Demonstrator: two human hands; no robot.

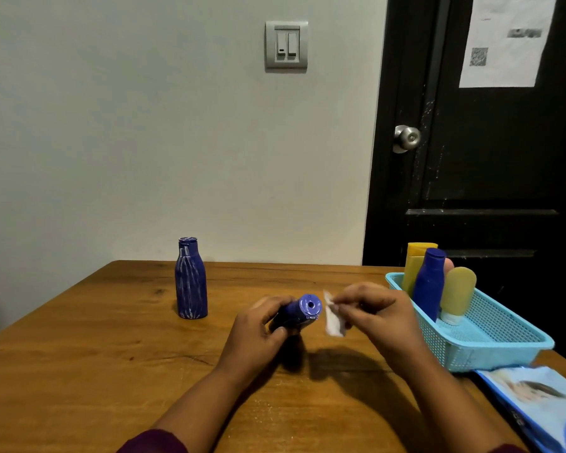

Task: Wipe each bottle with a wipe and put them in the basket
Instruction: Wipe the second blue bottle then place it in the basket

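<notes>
My left hand (258,331) grips a blue bottle (303,310) above the table, tilted so its cap faces me. My right hand (378,310) pinches a small white wipe (333,320) just right of that cap, a little apart from it. A second blue bottle (191,282), streaked with white marks, stands upright at the table's back left. The light blue mesh basket (490,338) at the right holds a blue bottle (429,282), a yellow bottle (415,261) and a pale yellow tube (458,294) standing on its cap.
A blue wipes packet (543,403) lies at the table's right front corner, beside the basket. The wooden table (111,354) meets a grey wall behind. A black door (487,158) with a metal knob stands at the back right.
</notes>
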